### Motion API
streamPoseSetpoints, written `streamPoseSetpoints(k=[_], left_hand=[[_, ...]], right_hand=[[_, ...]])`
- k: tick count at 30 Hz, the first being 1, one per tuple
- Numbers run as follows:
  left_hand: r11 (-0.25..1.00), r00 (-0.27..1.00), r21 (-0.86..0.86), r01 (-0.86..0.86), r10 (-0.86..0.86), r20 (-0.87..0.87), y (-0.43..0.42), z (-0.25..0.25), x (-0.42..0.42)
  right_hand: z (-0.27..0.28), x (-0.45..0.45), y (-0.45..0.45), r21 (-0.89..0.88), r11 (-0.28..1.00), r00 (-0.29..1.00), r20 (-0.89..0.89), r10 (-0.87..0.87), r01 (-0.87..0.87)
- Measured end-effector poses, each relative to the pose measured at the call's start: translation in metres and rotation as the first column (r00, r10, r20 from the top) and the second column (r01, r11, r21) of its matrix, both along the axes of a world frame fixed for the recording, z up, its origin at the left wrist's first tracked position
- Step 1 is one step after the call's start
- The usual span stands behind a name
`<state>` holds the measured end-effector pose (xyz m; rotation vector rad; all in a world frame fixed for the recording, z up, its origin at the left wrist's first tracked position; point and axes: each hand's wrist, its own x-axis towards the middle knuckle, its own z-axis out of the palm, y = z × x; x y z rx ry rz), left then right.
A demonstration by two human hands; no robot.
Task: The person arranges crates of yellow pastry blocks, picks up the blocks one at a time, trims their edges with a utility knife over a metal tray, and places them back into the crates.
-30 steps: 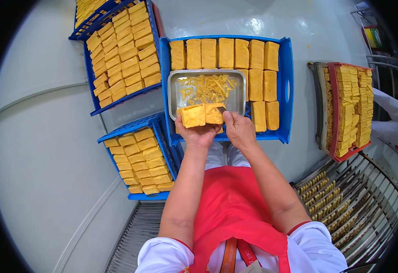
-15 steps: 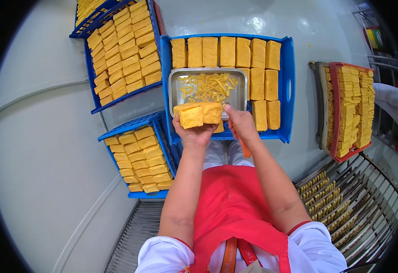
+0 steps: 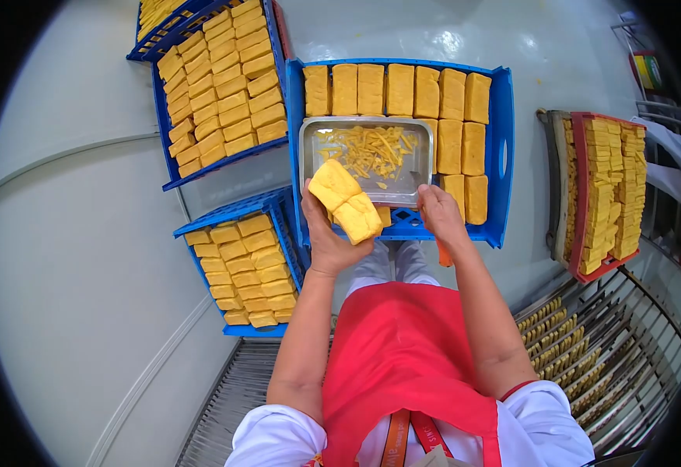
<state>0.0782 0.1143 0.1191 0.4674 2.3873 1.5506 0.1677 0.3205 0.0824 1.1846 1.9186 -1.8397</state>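
My left hand [image 3: 331, 243] is wrapped round a yellow bread loaf [image 3: 346, 201], which is tilted above the near left part of a metal tray [image 3: 427, 148]. Yellow crust trimmings [image 3: 367, 152] lie in that tray. My right hand [image 3: 441, 218] is closed round the orange handle of a knife [image 3: 444, 254] near the tray's right front corner. Part of the blade seems to show over the tray, apart from the loaf. The tray rests on a blue crate [image 3: 499, 187] holding rows of upright loaves [image 3: 399, 89].
To the left, blue crates [image 3: 171, 148] hold stacked loaves, with another filled crate [image 3: 278, 210] nearer. On the right stands a red crate [image 3: 581, 194] of yellow pieces, beside a person's white sleeve [image 3: 671, 156]. A metal rack [image 3: 612, 350] with slices is at the lower right.
My left hand has turned the loaf from level to a steep slant, its broad face upward. My right hand with the knife has drawn away from the loaf to the right.
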Motion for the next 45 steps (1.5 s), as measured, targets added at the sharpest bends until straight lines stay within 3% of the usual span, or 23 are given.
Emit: streamPoseSetpoints(k=[3, 4, 5, 6, 7, 9, 11, 12, 13, 15, 17, 19, 25, 29, 31, 34, 36, 38, 42, 44, 45], left_hand=[[0.999, 0.998, 0.049, -0.012, 0.008, 0.064, 0.003, 0.003, 0.002], [0.986, 0.912, 0.146, -0.082, 0.015, 0.41, -0.001, -0.004, 0.003], [0.962, 0.711, 0.208, -0.179, -0.02, 0.703, -0.005, -0.012, 0.005], [0.933, 0.501, 0.254, -0.255, -0.097, 0.86, -0.013, -0.027, 0.013], [0.933, 0.494, 0.259, -0.25, -0.107, 0.863, -0.014, -0.027, 0.02], [0.985, -0.014, 0.107, -0.135, -0.11, 0.994, -0.014, -0.029, 0.035], [0.976, 0.02, 0.173, 0.134, -0.177, 0.984, -0.009, -0.041, 0.052], [0.97, 0.143, 0.119, 0.211, -0.151, 0.978, 0.0, -0.038, 0.058], [0.97, 0.138, 0.116, 0.215, -0.147, 0.979, 0.003, -0.049, 0.067], [0.898, 0.423, -0.098, 0.429, -0.103, 0.9, 0.006, -0.076, 0.082], [0.898, 0.46, -0.087, 0.432, -0.136, 0.877, 0.019, -0.082, 0.085], [0.779, 0.685, -0.403, 0.48, -0.047, 0.727, 0.04, -0.085, 0.086], [0.692, 0.708, -0.547, 0.472, 0.072, 0.702, 0.108, -0.109, 0.075], [0.612, 0.742, -0.672, 0.417, 0.197, 0.64, 0.148, -0.112, 0.072], [0.5, 0.754, -0.788, 0.358, 0.343, 0.56, 0.168, -0.099, 0.072], [0.421, 0.85, -0.863, 0.279, 0.31, 0.426, 0.177, -0.104, 0.094], [0.396, 0.892, -0.888, 0.233, 0.277, 0.358, 0.175, -0.107, 0.104], [0.394, 0.968, -0.911, 0.124, 0.154, 0.198, 0.166, -0.115, 0.108], [0.374, 0.963, -0.921, 0.11, 0.19, 0.192, 0.154, -0.13, 0.096], [0.439, 0.98, -0.894, -0.093, 0.2, -0.003, 0.142, -0.156, 0.103], [0.44, 0.981, -0.894, -0.088, 0.194, -0.001, 0.144, -0.15, 0.108]], right_hand=[[0.0, -0.003, 0.0, 0.079, 0.997, 0.998, 0.065, 0.02, -0.025], [-0.002, -0.001, 0.003, 0.203, 0.978, 0.996, 0.081, 0.04, -0.056], [-0.004, 0.001, 0.008, 0.323, 0.942, 0.993, 0.1, 0.058, -0.088], [-0.003, 0.001, 0.017, 0.197, 0.98, 0.988, 0.155, -0.01, -0.021], [-0.015, 0.008, 0.025, 0.204, 0.979, 0.987, 0.161, -0.019, -0.014], [-0.052, 0.027, 0.034, 0.228, 0.973, 0.943, 0.328, -0.057, -0.021], [-0.076, 0.033, 0.034, 0.227, 0.973, 0.932, 0.357, -0.055, -0.03], [-0.088, 0.033, 0.033, 0.163, 0.987, 0.945, 0.322, -0.052, -0.001], [-0.095, 0.03, 0.032, 0.095, 0.995, 0.957, 0.286, -0.051, 0.025], [-0.113, 0.013, 0.028, 0.122, 0.993, 0.979, 0.202, -0.033, 0.008], [-0.116, -0.003, 0.023, 0.148, 0.989, 0.993, 0.121, -0.016, -0.002], [-0.088, -0.021, 0.037, -0.116, 0.991, 0.995, 0.078, -0.065, 0.074], [-0.06, -0.027, 0.075, -0.354, 0.934, 0.99, 0.1, 0.097, -0.056], [-0.042, -0.034, 0.085, -0.349, 0.93, 0.988, 0.067, 0.142, -0.11], [-0.036, -0.027, 0.088, -0.34, 0.937, 0.993, 0.061, 0.099, -0.073], [-0.034, -0.005, 0.095, -0.213, 0.961, 0.98, 0.125, -0.154, 0.178], [-0.047, 0.031, 0.107, 0.063, 0.984, 0.967, 0.187, -0.175, 0.166], [-0.06, 0.074, 0.108, 0.435, 0.889, 0.967, 0.129, -0.218, 0.142], [-0.069, 0.122, 0.099, 0.269, 0.946, 0.921, 0.291, -0.261, 0.183], [-0.088, 0.143, 0.086, 0.501, 0.864, 0.943, 0.261, -0.206, 0.05], [-0.085, 0.147, 0.085, 0.501, 0.864, 0.941, 0.263, -0.212, 0.054]])
